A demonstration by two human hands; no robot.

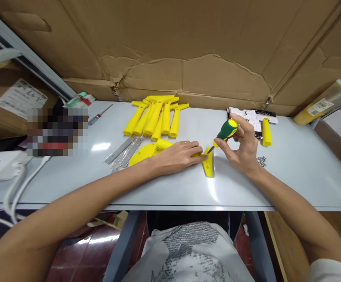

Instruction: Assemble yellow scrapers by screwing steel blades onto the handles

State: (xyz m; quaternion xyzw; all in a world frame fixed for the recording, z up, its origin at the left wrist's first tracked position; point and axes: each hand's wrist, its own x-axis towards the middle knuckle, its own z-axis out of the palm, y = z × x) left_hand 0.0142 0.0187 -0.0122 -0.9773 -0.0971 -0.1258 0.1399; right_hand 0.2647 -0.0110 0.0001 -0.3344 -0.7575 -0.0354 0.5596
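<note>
My left hand is closed around the handle of a yellow scraper lying on the table, its head pointing right with a metal blade along the edge. Most of that handle is hidden under my fingers. Between the thumb and fingers of my right hand is a green and yellow screwdriver, tilted, its tip at the scraper head. Left of my left hand lie flat yellow pieces and several metal blades. Small screws are piled beside my right wrist.
Several yellow scraper handles are heaped at the back. Another screwdriver lies at the left. A yellow tube-shaped piece lies by printed cards. White cables cross the left edge; cardboard lines the back.
</note>
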